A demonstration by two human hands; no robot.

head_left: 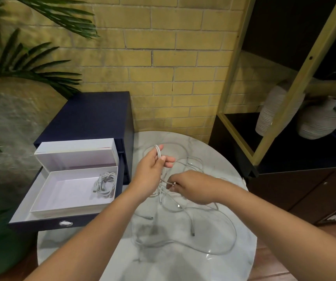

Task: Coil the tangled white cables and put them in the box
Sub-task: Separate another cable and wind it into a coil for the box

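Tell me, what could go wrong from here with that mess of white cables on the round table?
1. The left hand holds a few loops while the right hand pinches a strand inside the tangled white cables. Pulling now could tighten the knot rather than free it.
2. One long loop lies close to the near edge of the round marble table and might slide off if tugged.

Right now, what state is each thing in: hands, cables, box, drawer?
left hand: grips a cable loop, raised.
right hand: pinches a cable strand.
tangled white cables: loose on the marble table.
coiled cable: lying inside the white box.
white box: open, lid upright behind.
drawer: pulled out.
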